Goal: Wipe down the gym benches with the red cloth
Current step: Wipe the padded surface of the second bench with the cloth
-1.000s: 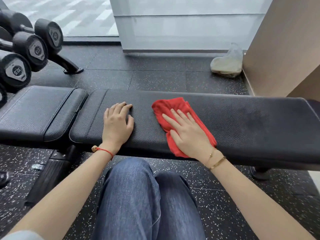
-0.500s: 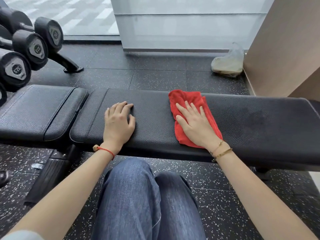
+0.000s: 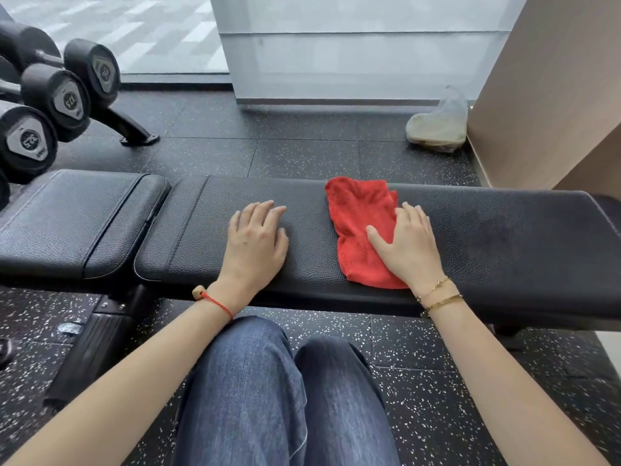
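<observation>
We see the red cloth (image 3: 361,230) lying crumpled on the black padded bench (image 3: 504,237), mostly to the left of and partly under the right hand (image 3: 408,245), whose flat, straight-fingered grip presses it down, while the left hand (image 3: 255,243) rests open-palmed on the bench nearby, holding nothing.
</observation>
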A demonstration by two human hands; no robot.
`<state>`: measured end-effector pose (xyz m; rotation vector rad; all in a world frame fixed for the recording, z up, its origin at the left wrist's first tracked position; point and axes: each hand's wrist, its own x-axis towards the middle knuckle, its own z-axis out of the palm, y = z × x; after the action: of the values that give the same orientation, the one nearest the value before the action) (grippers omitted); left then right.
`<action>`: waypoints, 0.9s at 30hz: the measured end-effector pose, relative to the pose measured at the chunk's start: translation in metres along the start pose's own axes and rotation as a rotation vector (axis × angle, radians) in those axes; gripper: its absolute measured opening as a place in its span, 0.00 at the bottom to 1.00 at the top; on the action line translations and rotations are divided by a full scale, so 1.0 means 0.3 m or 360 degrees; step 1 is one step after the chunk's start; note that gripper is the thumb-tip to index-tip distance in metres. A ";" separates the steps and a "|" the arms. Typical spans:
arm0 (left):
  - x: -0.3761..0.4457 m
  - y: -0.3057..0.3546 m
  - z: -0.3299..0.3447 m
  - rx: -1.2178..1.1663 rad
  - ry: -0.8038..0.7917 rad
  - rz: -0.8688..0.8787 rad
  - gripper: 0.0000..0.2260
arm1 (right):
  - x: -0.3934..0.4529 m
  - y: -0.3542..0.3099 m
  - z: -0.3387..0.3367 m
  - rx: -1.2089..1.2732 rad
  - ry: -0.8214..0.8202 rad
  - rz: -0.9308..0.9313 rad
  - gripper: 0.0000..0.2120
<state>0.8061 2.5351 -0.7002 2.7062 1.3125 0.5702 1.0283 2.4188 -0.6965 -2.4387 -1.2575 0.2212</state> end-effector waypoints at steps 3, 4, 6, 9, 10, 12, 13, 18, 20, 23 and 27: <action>-0.004 0.040 -0.008 -0.0054 -0.0024 0.0083 0.18 | -0.001 -0.014 0.001 0.0141 0.0080 -0.0037 0.28; -0.006 0.046 -0.011 -0.0075 -0.0033 0.0088 0.17 | -0.004 -0.023 0.002 0.0187 0.0136 -0.0053 0.24; -0.013 0.050 -0.015 -0.0125 -0.0059 0.0091 0.17 | -0.011 -0.046 0.003 0.0270 0.0226 -0.0070 0.19; -0.027 0.049 -0.021 -0.0221 -0.0113 0.0098 0.15 | -0.011 -0.071 0.001 0.0392 0.0277 -0.0015 0.14; -0.031 0.046 -0.024 -0.0254 -0.0122 0.0088 0.15 | -0.007 -0.075 0.000 0.0458 0.0268 0.0005 0.13; -0.036 0.035 -0.030 -0.0324 -0.0122 0.0066 0.13 | 0.002 -0.085 -0.003 0.0628 0.0224 0.0031 0.13; -0.039 0.028 -0.031 -0.0360 -0.0114 0.0054 0.13 | 0.008 -0.093 -0.003 0.0711 0.0198 0.0042 0.14; -0.022 -0.011 -0.029 -0.0458 -0.0016 -0.0049 0.13 | 0.042 -0.141 0.008 0.0951 0.0071 0.0020 0.12; -0.002 -0.030 -0.036 -0.0470 -0.0013 -0.0094 0.12 | 0.057 -0.167 0.008 0.1056 -0.0030 0.0025 0.12; 0.033 -0.048 -0.085 -0.0510 -0.0064 -0.0147 0.12 | 0.077 -0.225 -0.022 0.1170 -0.0178 0.0080 0.12; 0.085 -0.063 -0.231 -0.0509 -0.0149 -0.0237 0.12 | 0.098 -0.346 -0.106 0.1261 -0.0319 0.0186 0.12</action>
<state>0.7813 2.5605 -0.6328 2.3284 1.2635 0.5748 0.9777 2.4884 -0.6242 -1.8179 -0.8592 0.8367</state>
